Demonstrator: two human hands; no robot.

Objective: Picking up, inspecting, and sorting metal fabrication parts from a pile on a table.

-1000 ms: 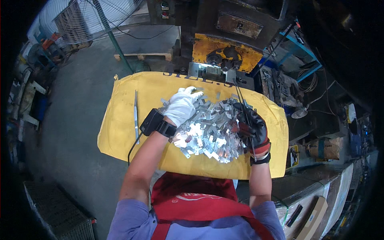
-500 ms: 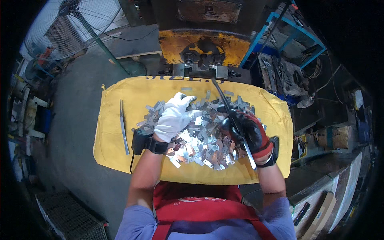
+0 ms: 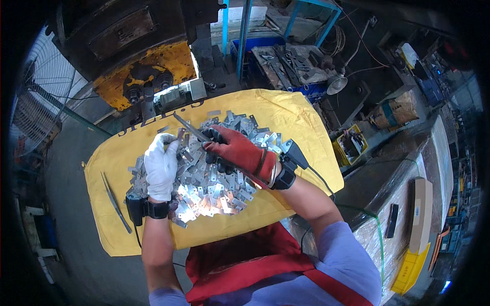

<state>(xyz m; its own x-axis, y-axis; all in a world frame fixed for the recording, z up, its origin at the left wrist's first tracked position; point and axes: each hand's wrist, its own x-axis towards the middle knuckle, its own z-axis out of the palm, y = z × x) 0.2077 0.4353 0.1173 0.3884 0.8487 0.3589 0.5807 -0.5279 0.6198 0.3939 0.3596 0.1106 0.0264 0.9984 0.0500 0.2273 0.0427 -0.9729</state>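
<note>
Pieces (image 3: 210, 193) of flat metal, small and mostly oblong, many with holes, lie in a loose heap on the middle of a yellow sheet (image 3: 301, 140) in front of the person. They overlap at many angles, and those on the near side of the heap catch a bright glare. A few lie singly by its far edge.

The left hand (image 3: 161, 168), in a white glove, is over the left part of the heap, thumb and forefinger curled toward each other. Metal pieces show just beside those fingertips, but I cannot tell whether one is pinched between them. The right hand (image 3: 239, 149), in a red glove with dark fingers, is closed around a pair of tweezers (image 3: 188, 125) above the right part of the heap; the tips point away and to the left, beyond the left hand's fingertips. Whether the tips grip anything is too small to tell.

A second pair of tweezers (image 3: 115, 203) lies on the sheet to the left, well apart from the heap. Each wrist wears a dark strap with a box and a cable.

Beyond the far edge stands a dark machine with a worn yellow panel (image 3: 171, 66). To its right, metal tools (image 3: 291, 64) lie on a tray near a lamp (image 3: 336, 84). A yellow bin (image 3: 360, 137) stands to the right of the sheet, and a wire-caged fan (image 3: 43, 109) at far left.
</note>
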